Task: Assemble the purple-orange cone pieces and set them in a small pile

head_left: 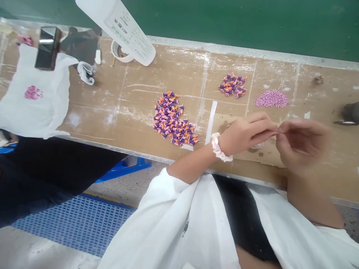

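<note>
My left hand [248,134], with a pale pink scrunchie [220,147] at its wrist, is closed in a pinch. Its fingertips meet those of my right hand [301,144], also pinched and partly blurred. A tiny pinkish speck shows where they meet, too small to name. Just beyond the hands is a pile of small pink pieces [271,98]. A smaller group of purple and orange figurines [232,85] lies to its left. A bigger heap of like figurines [174,121] is left of my left forearm. Under my hands lies a stained cardboard piece [270,158].
A large white bottle [131,37] and a tape roll [115,48] stand at the back. At left, a white cloth [17,108] bears pink pieces and a dark, glossy box-like object [46,46]. A dark object [350,113] sits at the far right. A dark-clothed person [56,168] is at left.
</note>
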The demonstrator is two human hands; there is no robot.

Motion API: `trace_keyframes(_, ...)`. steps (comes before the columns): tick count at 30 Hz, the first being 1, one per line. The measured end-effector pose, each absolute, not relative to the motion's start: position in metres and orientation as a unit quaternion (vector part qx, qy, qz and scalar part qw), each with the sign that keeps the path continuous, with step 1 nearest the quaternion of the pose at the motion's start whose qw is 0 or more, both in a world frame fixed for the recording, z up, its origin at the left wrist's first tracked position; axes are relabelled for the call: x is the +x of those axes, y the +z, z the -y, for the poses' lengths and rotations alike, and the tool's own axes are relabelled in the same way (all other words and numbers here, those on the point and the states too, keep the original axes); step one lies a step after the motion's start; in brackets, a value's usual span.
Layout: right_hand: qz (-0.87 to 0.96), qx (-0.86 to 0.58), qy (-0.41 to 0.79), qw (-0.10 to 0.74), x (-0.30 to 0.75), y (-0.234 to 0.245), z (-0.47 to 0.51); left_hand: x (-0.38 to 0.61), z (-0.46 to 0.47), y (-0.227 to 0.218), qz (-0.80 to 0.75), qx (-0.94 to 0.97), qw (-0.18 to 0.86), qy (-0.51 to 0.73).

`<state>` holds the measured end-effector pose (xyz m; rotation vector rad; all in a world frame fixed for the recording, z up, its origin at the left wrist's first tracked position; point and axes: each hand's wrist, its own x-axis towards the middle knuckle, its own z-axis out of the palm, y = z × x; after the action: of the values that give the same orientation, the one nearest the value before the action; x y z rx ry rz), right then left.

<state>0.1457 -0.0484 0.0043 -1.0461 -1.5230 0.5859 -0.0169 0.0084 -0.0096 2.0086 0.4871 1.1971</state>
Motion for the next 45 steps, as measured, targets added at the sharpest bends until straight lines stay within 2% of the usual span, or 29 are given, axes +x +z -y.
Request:
trace_keyframes(2,0.648,-0.446,0.265,0.557,0.146,0.007,0.049,-0.018,-0.009,-0.012,-0.171,0.803,0.31,0.479)
trace_keyframes(5,0.638,-0.455,0.277,0.556,0.145,0.01,0.05,-0.017,-0.009,-0.015,-0.168,0.819,0.295,0.463)
trace_keyframes(10,0.594,-0.481,0.296,0.573,0.143,0.013,0.049,-0.016,-0.012,-0.012,-0.2,0.775,0.398,0.448)
trace_keyframes(15,0.591,-0.511,0.288,0.554,0.143,0.014,0.053,-0.02,-0.014,-0.003,-0.23,0.754,0.482,0.384)
trace_keyframes(27,0.644,-0.503,0.256,0.517,0.148,0.007,0.053,-0.02,-0.015,-0.001,-0.246,0.78,0.471,0.331)
trace_keyframes(32,0.658,-0.499,0.244,0.508,0.15,0.003,0.052,-0.019,-0.013,-0.005,-0.213,0.782,0.441,0.385)
trace_keyframes(37,0.665,-0.488,0.254,0.506,0.151,0.002,0.051,-0.017,-0.012,-0.006,-0.222,0.795,0.423,0.375)
trace_keyframes(42,0.631,-0.519,0.257,0.517,0.152,0.008,0.052,-0.02,-0.016,-0.004,-0.23,0.752,0.496,0.369)
trace_keyframes(45,0.674,-0.534,0.248,0.447,0.156,0.013,0.053,-0.022,-0.02,-0.004,-0.277,0.663,0.601,0.35)
